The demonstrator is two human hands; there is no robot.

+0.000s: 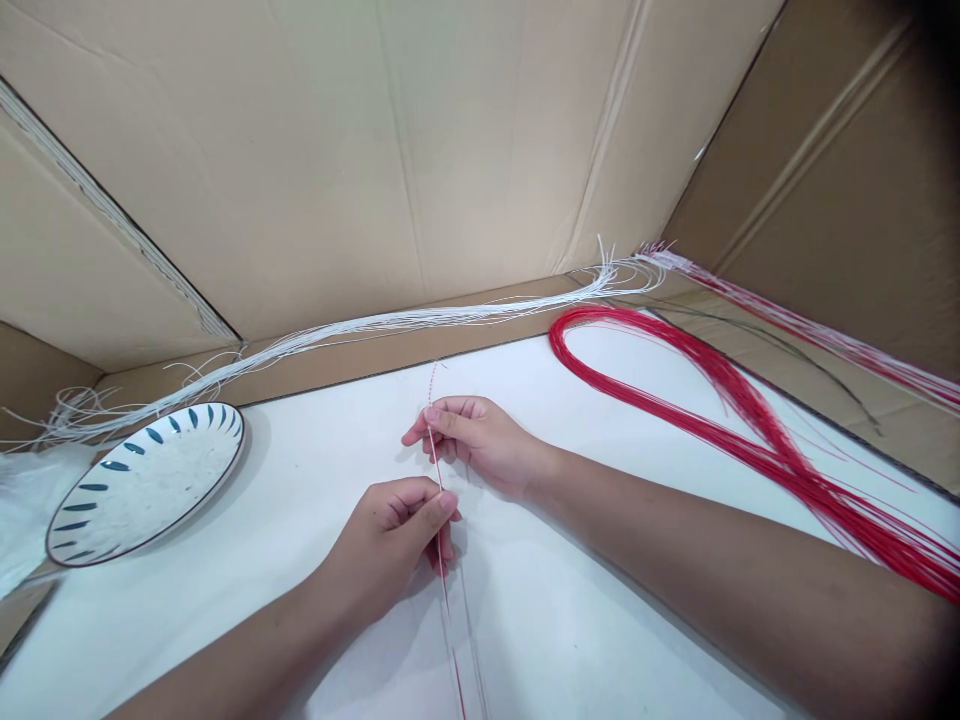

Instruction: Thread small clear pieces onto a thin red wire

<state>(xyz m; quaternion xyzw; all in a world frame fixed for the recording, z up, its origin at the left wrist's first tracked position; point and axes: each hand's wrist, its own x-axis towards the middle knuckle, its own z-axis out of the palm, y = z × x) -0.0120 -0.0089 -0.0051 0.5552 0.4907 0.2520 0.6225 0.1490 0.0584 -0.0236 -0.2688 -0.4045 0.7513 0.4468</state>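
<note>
Both hands pinch the same thin red and white cord (437, 465), which runs from near the board's far edge toward me. My right hand (480, 440) grips it higher up, thumb against forefinger. Closer to me, my left hand (405, 525) pinches it between thumb and fingers. Beyond the right hand, the cord's far end looks red-and-white twisted or dotted. Below the left hand it separates into a white strand and a red strand, which leave the bottom of the view.
A white plate (161, 480) with blue dashes and white contents stands at left, beside a plastic bag (37, 510). White cords (405, 318) lie along the cardboard wall (337, 150). A looped red cord bundle (667, 420) lies at right, with red-and-white cords (817, 335) behind it.
</note>
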